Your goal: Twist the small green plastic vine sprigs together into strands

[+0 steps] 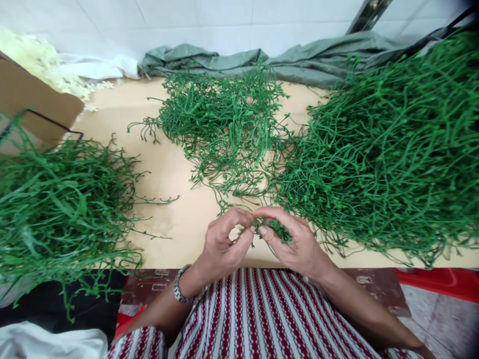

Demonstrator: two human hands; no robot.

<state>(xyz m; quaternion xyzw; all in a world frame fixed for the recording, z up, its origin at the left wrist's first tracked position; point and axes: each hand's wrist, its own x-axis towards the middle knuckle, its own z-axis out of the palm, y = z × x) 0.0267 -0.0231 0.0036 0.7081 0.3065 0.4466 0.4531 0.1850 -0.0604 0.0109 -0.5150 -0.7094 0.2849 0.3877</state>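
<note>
My left hand and my right hand meet at the near edge of the tan table, fingers pinched together. Between them they hold a small bunch of green plastic stems; most of it lies in my right palm. A metal bracelet circles my left wrist. A large heap of green stems lies to the right, touching my right hand's side. A looser pile of branched stems sits straight ahead. Another heap of longer green strands lies at the left.
A cardboard box stands at the far left with pale yellowish pieces behind it. Grey-green cloth is bunched along the white tiled wall. A red crate shows below the table's right edge. My striped red-and-white clothing fills the foreground.
</note>
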